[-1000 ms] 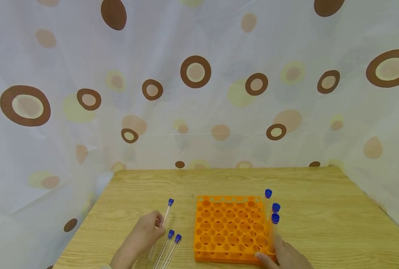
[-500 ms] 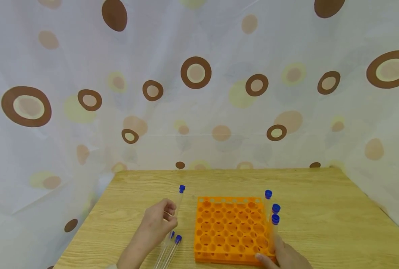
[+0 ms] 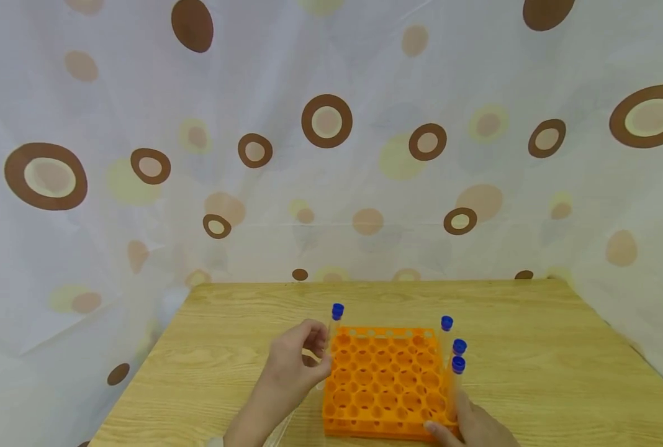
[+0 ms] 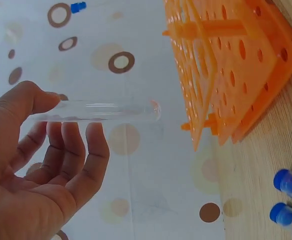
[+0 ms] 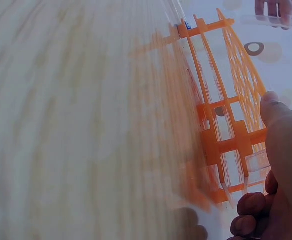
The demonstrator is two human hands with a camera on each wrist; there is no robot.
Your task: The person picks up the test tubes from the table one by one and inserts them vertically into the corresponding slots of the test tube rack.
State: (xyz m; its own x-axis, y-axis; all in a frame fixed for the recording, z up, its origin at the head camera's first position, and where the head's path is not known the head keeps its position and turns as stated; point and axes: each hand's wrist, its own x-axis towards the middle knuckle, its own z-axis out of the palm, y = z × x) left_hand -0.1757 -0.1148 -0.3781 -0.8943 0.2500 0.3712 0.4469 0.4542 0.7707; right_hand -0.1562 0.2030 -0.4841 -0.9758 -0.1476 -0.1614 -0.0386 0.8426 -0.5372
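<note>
Between thumb and fingers, my left hand [image 3: 295, 366] pinches a clear tube with a blue cap [image 3: 338, 311], held upright at the left edge of the orange rack [image 3: 387, 377]. In the left wrist view the left hand [image 4: 51, 165] holds the clear tube [image 4: 116, 110], its rounded end pointing toward the rack [image 4: 236, 70] without touching it. My right hand [image 3: 473, 425] grips the rack's near right corner, thumb on the front. Three blue-capped tubes [image 3: 458, 365] stand along the rack's right side. In the right wrist view, the right hand [image 5: 281, 165] is at the rack [image 5: 228, 145].
Two more capped tubes [image 4: 287, 181] lie on the wooden table [image 4: 266, 150] beside the rack; in the head view my left forearm mostly covers them. A patterned white curtain [image 3: 365, 186] hangs behind and around the table.
My left hand has moved right with its tube, from above the lying tubes to the rack's left edge, and the tube has become more upright. The right hand and rack stay where they were.
</note>
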